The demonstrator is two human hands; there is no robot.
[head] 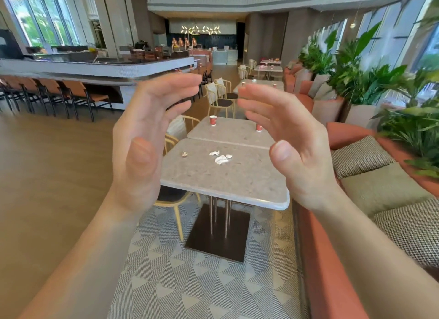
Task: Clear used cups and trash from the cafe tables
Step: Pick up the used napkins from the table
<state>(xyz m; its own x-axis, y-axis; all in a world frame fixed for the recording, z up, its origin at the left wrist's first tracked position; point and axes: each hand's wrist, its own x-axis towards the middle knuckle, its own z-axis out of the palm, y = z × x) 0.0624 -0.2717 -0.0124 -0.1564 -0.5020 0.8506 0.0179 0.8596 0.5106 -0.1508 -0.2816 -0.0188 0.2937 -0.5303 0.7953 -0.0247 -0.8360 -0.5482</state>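
Centre: the table [237, 183] is showing speckled beige, the napkins [221, 157] white, the cup [213, 120] above them red. Lower centre: the carpet [178, 283] is displaying grey-and-white triangles. Right: the cushion [361, 155] is displaying brown houndstooth, the sofa [318, 259] terracotta.

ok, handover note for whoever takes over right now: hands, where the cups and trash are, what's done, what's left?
Left hand: open, raised, holds nothing.
Right hand: open, raised, holds nothing.
Near table: crumpled white paper near the middle, and a small round scrap towards its left side. What the scrap is cannot be told.
Second table, butted against the near one: one red paper cup at the far left and another red cup on the right, partly behind the right hand.
Farther tables also seem to carry cups.
Done: nothing visibly cleared.
Left: all of it, probably starting with the near table.
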